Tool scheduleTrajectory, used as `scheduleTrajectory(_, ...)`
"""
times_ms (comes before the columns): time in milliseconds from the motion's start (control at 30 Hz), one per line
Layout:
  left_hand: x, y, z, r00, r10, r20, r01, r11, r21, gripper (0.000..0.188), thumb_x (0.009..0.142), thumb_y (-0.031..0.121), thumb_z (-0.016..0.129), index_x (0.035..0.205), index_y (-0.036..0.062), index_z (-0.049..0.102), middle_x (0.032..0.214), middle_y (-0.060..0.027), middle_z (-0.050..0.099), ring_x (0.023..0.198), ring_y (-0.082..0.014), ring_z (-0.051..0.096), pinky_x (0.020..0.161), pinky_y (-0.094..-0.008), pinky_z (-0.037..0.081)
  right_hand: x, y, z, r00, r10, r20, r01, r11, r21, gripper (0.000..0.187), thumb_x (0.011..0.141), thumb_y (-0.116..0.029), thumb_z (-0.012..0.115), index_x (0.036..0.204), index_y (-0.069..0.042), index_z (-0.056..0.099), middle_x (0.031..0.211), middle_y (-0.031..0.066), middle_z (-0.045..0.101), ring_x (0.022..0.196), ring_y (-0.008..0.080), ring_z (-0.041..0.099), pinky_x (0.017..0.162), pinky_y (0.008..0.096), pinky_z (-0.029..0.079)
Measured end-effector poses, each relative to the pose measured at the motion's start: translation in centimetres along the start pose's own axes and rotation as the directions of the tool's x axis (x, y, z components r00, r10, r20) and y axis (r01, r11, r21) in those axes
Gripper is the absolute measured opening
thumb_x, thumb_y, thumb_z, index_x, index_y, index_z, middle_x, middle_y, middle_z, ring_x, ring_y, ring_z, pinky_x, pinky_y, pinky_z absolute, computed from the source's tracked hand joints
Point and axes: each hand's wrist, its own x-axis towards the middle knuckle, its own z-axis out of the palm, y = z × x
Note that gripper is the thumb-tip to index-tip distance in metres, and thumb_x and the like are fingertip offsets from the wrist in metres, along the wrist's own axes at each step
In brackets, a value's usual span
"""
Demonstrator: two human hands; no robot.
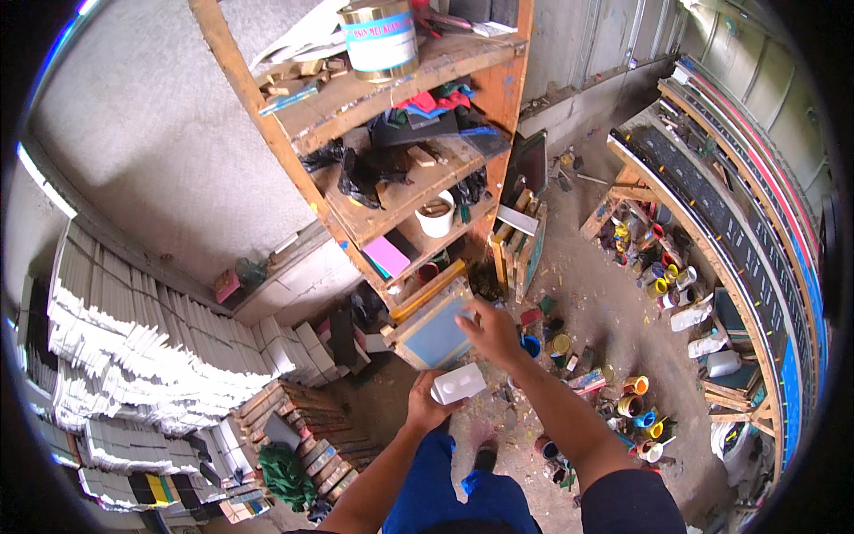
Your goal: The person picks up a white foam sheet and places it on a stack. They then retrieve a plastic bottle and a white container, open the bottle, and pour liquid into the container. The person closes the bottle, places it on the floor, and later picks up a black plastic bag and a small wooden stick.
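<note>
In my left hand (427, 405) is a small white box-shaped piece (460, 384) with rounded marks on its face. The fingers close around its left end, and I cannot make out its exact kind. My right hand (491, 333) is raised to the right of it with fingers bent and apart, and nothing shows in them. Just beyond both hands, a wooden frame with a blue-grey mesh panel (433, 335) leans at the foot of the shelf. My right fingertips overlap its right edge in the picture; whether they touch it I cannot tell.
A wooden shelf (405, 89) ahead bears a large can (378, 40), a white bucket (435, 214) and black plastic bags. White stacks (151, 320) line the left. Several paint pots (630, 407) crowd the floor to my right, before a long curved-looking table (712, 200).
</note>
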Motion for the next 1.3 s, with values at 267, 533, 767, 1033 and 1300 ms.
scheduleTrajectory(267,9.5,-0.3,-3.7,0.995,-0.027,-0.091,0.02,0.997,-0.073,0.058,0.065,0.028,0.099,0.109,0.006,0.067,0.109,-0.013,0.069,0.105,-0.0339,0.068,0.093,-0.0433,0.056,24.3,-3.7,1.2,0.919,-0.238,-0.313,0.114,0.923,-0.369,0.041,0.091,-0.033,0.079,0.119,-0.006,0.068,0.107,0.0181,0.071,0.103,0.0376,0.068,0.082,0.0483,0.056)
scheduleTrajectory(533,13.3,-1.8,-4.8,0.999,-0.035,-0.039,0.031,0.995,-0.099,0.063,0.065,0.026,0.1,0.113,0.0045,0.065,0.112,-0.0118,0.067,0.108,-0.0302,0.067,0.096,-0.0415,0.055,33.8,-4.4,3.0,0.915,-0.092,-0.394,-0.109,0.882,-0.459,0.035,0.092,-0.036,0.076,0.116,-0.011,0.07,0.114,0.0164,0.07,0.108,0.0381,0.067,0.086,0.0488,0.057)
scheduleTrajectory(767,14.1,-2.2,-5.3,1.0,-0.026,0.014,0.025,0.999,0.039,0.071,0.064,0.026,0.102,0.118,0.0016,0.063,0.115,-0.0114,0.064,0.11,-0.026,0.065,0.097,-0.0394,0.054,35.5,-3.4,6.3,0.88,-0.268,-0.392,0.087,0.902,-0.422,0.016,0.091,-0.027,0.075,0.101,-0.014,0.075,0.101,0.0125,0.073,0.095,0.0345,0.071,0.08,0.0478,0.055)
scheduleTrajectory(1033,14.3,-0.8,-5.2,0.999,-0.05,-0.008,0.05,0.999,-0.02,0.062,0.067,0.029,0.099,0.114,0.0047,0.067,0.112,-0.0129,0.069,0.108,-0.0321,0.068,0.095,-0.0419,0.055,36.2,-3.9,5.9,0.913,-0.193,-0.359,0.058,0.933,-0.354,0.011,0.093,-0.024,0.074,0.097,-0.014,0.075,0.093,0.0128,0.074,0.091,0.0368,0.072,0.075,0.049,0.056)
scheduleTrajectory(1300,14.4,-0.8,-3.2,0.999,0.024,0.021,-0.023,0.998,-0.052,0.061,0.065,0.026,0.099,0.112,0.005,0.066,0.111,-0.0131,0.068,0.107,-0.0337,0.068,0.094,-0.0427,0.055,31.3,-2.1,1.6,0.762,-0.424,-0.49,0.302,0.901,-0.311,0.013,0.096,-0.023,0.073,0.096,-0.01,0.072,0.088,0.0143,0.072,0.082,0.0364,0.071,0.069,0.0464,0.055)
